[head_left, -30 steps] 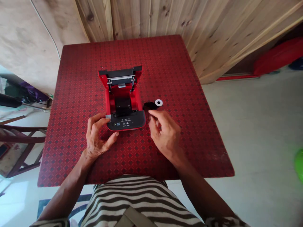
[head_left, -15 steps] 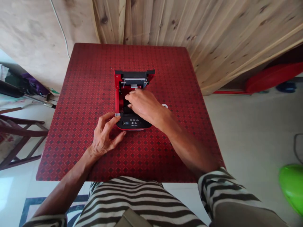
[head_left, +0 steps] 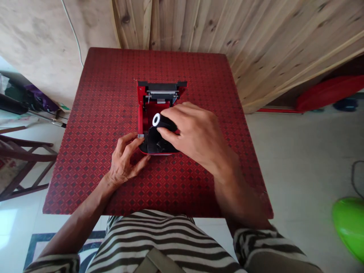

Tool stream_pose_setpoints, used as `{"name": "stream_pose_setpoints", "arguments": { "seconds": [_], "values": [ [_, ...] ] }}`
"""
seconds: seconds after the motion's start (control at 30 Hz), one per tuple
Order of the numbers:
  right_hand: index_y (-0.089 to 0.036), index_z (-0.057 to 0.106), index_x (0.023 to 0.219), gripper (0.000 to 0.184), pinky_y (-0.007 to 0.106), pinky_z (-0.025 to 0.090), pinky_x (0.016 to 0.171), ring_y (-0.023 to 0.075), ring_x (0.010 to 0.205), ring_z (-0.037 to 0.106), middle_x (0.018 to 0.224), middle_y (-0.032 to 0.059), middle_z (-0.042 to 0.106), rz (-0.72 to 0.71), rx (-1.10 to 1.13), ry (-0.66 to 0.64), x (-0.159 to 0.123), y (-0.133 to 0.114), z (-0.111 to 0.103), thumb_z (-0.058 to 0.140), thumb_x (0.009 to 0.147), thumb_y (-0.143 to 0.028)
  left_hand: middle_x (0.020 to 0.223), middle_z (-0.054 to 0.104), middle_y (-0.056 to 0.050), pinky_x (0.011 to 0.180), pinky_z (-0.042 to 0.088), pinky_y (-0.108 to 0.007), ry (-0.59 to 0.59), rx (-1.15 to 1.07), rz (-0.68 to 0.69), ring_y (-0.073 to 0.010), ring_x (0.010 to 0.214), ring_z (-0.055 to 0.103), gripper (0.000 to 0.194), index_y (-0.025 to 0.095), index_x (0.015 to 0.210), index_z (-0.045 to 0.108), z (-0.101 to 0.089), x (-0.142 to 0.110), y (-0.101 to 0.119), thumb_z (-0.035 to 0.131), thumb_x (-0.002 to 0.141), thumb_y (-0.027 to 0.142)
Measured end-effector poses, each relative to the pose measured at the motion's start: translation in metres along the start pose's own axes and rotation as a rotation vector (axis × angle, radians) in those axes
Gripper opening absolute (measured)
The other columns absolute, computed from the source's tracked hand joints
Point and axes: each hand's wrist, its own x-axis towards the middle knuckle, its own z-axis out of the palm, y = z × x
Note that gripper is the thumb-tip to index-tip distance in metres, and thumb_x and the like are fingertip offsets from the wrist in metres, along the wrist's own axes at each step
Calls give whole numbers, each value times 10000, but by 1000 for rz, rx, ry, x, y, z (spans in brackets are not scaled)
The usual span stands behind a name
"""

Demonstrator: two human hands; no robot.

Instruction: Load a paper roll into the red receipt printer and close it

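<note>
A small red and black label printer [head_left: 140,122] sits on the table with its lid [head_left: 162,88] raised. My right hand [head_left: 196,132] pinches a black roll [head_left: 166,122] with a white-rimmed core, held over the printer's open bay. From the roll a loose black sheet [head_left: 156,142] hangs over the front panel and covers most of it. At the printer's front left corner, my left hand [head_left: 125,157] steadies it, fingers on top and thumb against the front edge. My right hand hides the printer's right side.
The table [head_left: 108,91] has a red patterned cover and stands against a wooden plank wall [head_left: 187,26]. A dark wooden chair [head_left: 25,159] is at the left. On the floor at the right lies a bright green object [head_left: 349,227].
My right hand has lifted out of the printer's bay and moved right, now with the black roll in it. The black sheet now covers the front panel. My left hand has stayed in place.
</note>
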Motion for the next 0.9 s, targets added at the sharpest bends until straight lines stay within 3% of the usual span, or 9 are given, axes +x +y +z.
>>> {"name": "stream_pose_setpoints", "arguments": {
  "seconds": [0.1,0.17,0.3,0.47,0.57,0.7,0.77,0.83,0.9],
  "values": [
    [-281,741,1138,173,402,626,927,224,993,776,1100,14,825,19,294,82,-36,-9,-32,782,970,-281,1362,651,-149,1051,638,-447,-8,-11,-2,-287,1253,676,683,244,1533,504,0,-1,0,783,948,457],
    [-295,732,1185,253,347,639,890,191,977,794,1105,-11,831,57,493,22,-64,-11,-39,816,946,-283,1420,623,-162,1095,618,-473,-15,-10,-19,-301,1312,648,761,246,1567,477,1,0,1,803,934,515],
    [-285,726,1234,388,325,644,941,188,1051,813,1174,-1,838,216,683,-124,-115,-11,-6,793,880,-139,1585,520,-198,1185,557,-562,-62,-17,-62,-360,1451,566,932,263,1651,385,5,6,2,802,904,630],
    [-264,709,1277,416,407,636,1034,225,1147,804,1256,53,826,322,669,-98,-151,-11,53,716,886,-124,1621,511,-204,1207,548,-555,-109,-25,-58,-364,1503,546,965,287,1679,342,7,11,-3,806,901,620],
    [-265,700,1317,420,431,623,1077,227,1196,788,1294,70,815,329,666,-102,-157,-11,59,699,916,-139,1598,543,-197,1197,559,-550,-105,-22,-37,-362,1490,569,927,287,1653,392,6,12,-7,811,894,614],
    [-269,702,1363,491,447,631,1073,230,1184,794,1364,82,794,399,742,-149,-156,-1,41,816,888,-212,1596,558,-185,1199,561,-551,-96,-34,-9,-367,1484,583,922,298,1640,417,4,12,-11,837,874,592],
    [-257,741,1290,406,408,665,972,213,1065,817,1284,78,820,479,782,-83,-153,14,34,839,897,-285,1589,571,-183,1196,564,-536,-86,-40,-3,-360,1472,596,916,295,1638,428,4,13,-11,844,873,581],
    [-242,761,1206,299,383,669,906,201,995,812,1168,71,835,567,755,93,-147,35,33,810,931,-350,1575,589,-178,1185,572,-517,-74,-42,0,-347,1448,618,904,289,1628,449,3,14,-12,851,871,575],
    [-234,739,1222,330,399,664,908,214,1042,796,1195,91,818,634,676,292,-138,60,42,795,931,-378,1555,609,-175,1175,578,-502,-61,-45,7,-337,1426,637,891,277,1611,477,3,15,-11,865,863,567]
  ]
}}
